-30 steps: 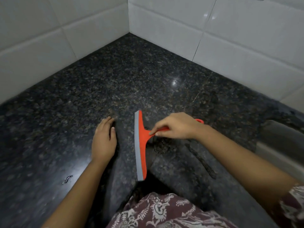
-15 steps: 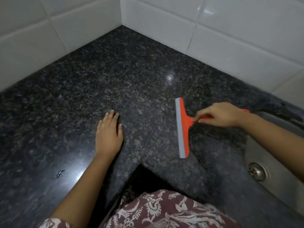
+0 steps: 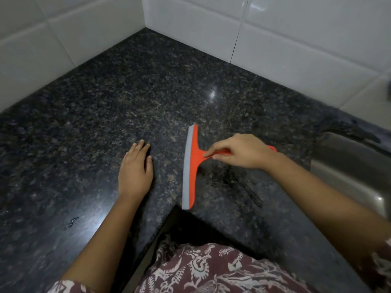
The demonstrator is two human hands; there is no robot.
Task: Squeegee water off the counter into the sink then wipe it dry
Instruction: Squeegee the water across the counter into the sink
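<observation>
An orange squeegee [image 3: 191, 166] with a grey rubber blade lies blade-down on the dark speckled granite counter [image 3: 131, 98], its blade running from far to near, ending at the counter's inner corner edge. My right hand [image 3: 241, 152] grips its orange handle. My left hand [image 3: 135, 168] rests flat on the counter, a little left of the blade. A wet smear [image 3: 228, 178] shows on the stone right of the blade, under my right wrist. The steel sink [image 3: 355, 166] is set into the counter at the right edge.
White tiled walls [image 3: 211, 28] meet in the far corner behind the counter. A small water drop [image 3: 73, 220] sits near my left forearm. The counter's front edge notches inward at the bottom centre, where my patterned clothing [image 3: 203, 269] shows.
The squeegee went right toward the sink half a second ago, and now it is back to the left, nearer my left hand. My left hand has stayed flat on the counter.
</observation>
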